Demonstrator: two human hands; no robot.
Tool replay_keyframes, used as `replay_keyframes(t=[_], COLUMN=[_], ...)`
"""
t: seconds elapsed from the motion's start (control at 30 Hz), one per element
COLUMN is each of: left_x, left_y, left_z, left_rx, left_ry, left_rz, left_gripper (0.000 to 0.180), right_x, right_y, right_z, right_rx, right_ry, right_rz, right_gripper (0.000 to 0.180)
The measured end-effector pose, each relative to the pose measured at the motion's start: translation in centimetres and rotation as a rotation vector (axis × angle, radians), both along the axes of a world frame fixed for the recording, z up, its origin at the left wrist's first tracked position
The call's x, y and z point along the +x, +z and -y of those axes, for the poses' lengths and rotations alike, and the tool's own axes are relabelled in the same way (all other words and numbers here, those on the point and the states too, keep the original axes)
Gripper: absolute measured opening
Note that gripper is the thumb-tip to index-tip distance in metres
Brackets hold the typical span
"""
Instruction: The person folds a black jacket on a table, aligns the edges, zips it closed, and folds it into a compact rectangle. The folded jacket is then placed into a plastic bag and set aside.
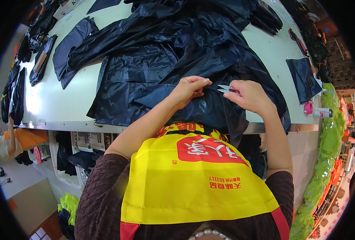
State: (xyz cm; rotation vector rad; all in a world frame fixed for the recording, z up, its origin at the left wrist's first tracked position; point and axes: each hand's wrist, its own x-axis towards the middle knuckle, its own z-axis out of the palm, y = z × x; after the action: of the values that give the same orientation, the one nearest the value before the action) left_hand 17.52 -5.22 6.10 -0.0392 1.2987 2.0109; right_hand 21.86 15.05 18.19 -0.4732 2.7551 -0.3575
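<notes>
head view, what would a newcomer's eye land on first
The bright yellow apron in the lower middle jumps out. Above it, a shiny dark garment covers much of the pale table; over it, the right hand holds small snips near the pinched left hand.

Garment workshop: dark clothing [133, 72] across white table [77, 100]

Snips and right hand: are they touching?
Touching. The head view shows the right hand closed around the snips, blades jutting out past its thumb and fingers.
</notes>
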Motion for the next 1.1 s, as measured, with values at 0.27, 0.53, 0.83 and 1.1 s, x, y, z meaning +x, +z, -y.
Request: replay_keyframes(t=[0.27, 0.53, 0.83, 1.1], left_x=[-0.1, -0.6, 3.8, 25.6], left_y=[0.0, 0.6, 4.8, -6.3], left_z=[0.0, 1.9, 23.1, 37.7], left_rx=[0.025, 0.017, 0.446, -0.802], left_ry=[0.012, 0.166, 0.262, -0.605], left_rz=[-0.001, -0.041, -0.493, 0.166], left_gripper=[0.018, 0.019, 0.024, 0.028], right_x=[-2.0, -2.1, 0.9, -0.3], right_y=[1.2, -1.3, -7.8, -7.7], right_z=[2.4, 0.6, -0.7, 0.0], right_rx=[0.149, -0.134, -0.693, -0.985], right_ry=[0.131, -0.13, -0.335, -0.38], right_rz=[0.132, -0.022, 0.101, 0.299], right_gripper=[0.042, 0.044, 0.022, 0.019])
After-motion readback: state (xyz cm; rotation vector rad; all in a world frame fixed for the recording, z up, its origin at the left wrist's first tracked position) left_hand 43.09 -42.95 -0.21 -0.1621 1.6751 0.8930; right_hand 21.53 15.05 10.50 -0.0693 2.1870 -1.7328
